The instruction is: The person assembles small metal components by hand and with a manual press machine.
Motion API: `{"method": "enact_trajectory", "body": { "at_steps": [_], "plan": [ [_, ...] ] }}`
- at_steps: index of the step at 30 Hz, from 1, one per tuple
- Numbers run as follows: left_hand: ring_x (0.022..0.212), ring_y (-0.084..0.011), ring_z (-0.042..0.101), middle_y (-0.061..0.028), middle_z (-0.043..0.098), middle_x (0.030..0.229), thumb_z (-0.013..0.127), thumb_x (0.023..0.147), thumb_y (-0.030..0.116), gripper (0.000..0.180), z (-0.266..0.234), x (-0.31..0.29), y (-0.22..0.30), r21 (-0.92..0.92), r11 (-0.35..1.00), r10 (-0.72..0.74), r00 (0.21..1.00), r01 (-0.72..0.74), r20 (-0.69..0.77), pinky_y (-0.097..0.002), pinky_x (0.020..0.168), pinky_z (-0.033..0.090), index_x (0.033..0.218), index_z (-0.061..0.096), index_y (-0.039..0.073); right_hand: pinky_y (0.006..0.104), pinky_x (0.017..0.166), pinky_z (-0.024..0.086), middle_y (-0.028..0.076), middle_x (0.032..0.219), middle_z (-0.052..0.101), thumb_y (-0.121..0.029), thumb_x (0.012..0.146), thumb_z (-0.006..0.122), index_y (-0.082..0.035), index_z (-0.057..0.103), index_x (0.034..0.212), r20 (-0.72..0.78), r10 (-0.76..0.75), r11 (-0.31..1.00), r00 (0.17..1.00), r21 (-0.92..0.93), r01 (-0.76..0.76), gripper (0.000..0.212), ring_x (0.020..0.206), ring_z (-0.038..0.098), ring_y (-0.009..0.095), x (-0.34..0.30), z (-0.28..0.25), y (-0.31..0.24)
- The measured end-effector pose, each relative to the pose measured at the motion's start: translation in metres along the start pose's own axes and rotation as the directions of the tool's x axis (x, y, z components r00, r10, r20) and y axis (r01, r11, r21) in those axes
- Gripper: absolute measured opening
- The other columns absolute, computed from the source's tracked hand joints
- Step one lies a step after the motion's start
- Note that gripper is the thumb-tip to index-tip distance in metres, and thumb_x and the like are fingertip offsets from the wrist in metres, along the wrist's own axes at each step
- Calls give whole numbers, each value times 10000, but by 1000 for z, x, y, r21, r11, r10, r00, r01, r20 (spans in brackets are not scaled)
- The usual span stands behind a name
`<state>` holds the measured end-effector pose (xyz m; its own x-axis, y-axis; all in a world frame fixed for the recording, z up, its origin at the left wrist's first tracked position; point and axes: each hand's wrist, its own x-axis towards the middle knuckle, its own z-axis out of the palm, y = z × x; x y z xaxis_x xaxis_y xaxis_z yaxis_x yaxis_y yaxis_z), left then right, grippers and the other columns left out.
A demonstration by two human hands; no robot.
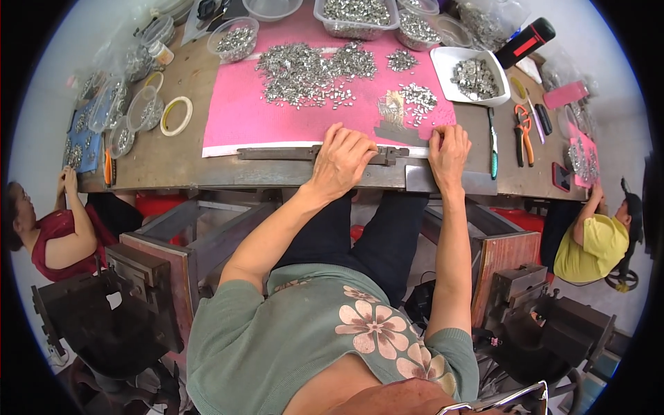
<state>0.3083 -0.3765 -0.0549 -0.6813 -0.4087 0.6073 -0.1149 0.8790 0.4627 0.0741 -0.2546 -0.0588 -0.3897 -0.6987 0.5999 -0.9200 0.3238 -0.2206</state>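
My left hand (342,160) bends over a long dark metal bar fixture (277,153) at the front edge of the bench, its fingers closed on the bar. A thicker block section (391,155) of the fixture shows just right of that hand. My right hand (450,155) rests at the mat's front right corner, fingertips pinched together; whatever is between them is too small to make out. Close to its fingertips lie a flat grey metal strip (401,135) and a scatter of small silver metal pieces (419,102). Under its wrist a steel plate (423,178) lies along the bench edge.
On the pink mat (232,104) spreads a large heap of small metal parts (304,72). Behind it stand tubs of parts (356,29). A white tray (477,92), green-handled tool (494,145), orange pliers (523,142) and tape roll (176,116) lie around. Co-workers sit at both sides.
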Motion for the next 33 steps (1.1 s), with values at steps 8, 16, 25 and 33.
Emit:
{"method": "enact_trajectory", "body": {
  "at_steps": [8, 16, 25, 33],
  "plan": [
    [929, -291, 611, -80, 640, 937, 699, 884, 82, 96, 2, 0, -3, -34, 999, -3, 999, 2, -34, -514, 1051, 412, 959, 644, 58, 414, 834, 426, 104, 927, 613, -37, 885, 673, -38, 622, 960, -20, -26, 981, 999, 192, 29, 91, 872, 601, 302, -1, -8, -21],
    [916, -286, 636, -75, 668, 928, 693, 891, 47, 92, -13, -2, 2, -171, 982, -108, 977, 76, -184, -522, 1067, 412, 975, 654, 49, 412, 829, 443, 122, 980, 602, 12, 806, 688, -21, 590, 963, 49, -332, 837, 942, 476, 271, 188, 919, 587, 311, -6, -13, -89],
    [931, -258, 626, -40, 663, 928, 711, 884, 79, 96, -20, -17, -1, -41, 991, -129, 975, 124, -180, -553, 1119, 334, 972, 671, 82, 416, 878, 454, 112, 1019, 603, -13, 808, 681, -11, 615, 1019, 160, -527, 832, 834, 298, 469, 221, 965, 595, 289, 2, -16, -94],
    [1060, -274, 623, -49, 673, 1029, 703, 904, 122, 155, -36, -8, -17, 36, 983, -173, 976, 179, -131, -591, 1146, 296, 1054, 687, 87, 369, 849, 499, 134, 988, 695, 42, 876, 662, -3, 674, 1005, 121, -110, 803, 987, 596, 16, 137, 918, 655, 308, -14, -13, -95]
  ]
}}
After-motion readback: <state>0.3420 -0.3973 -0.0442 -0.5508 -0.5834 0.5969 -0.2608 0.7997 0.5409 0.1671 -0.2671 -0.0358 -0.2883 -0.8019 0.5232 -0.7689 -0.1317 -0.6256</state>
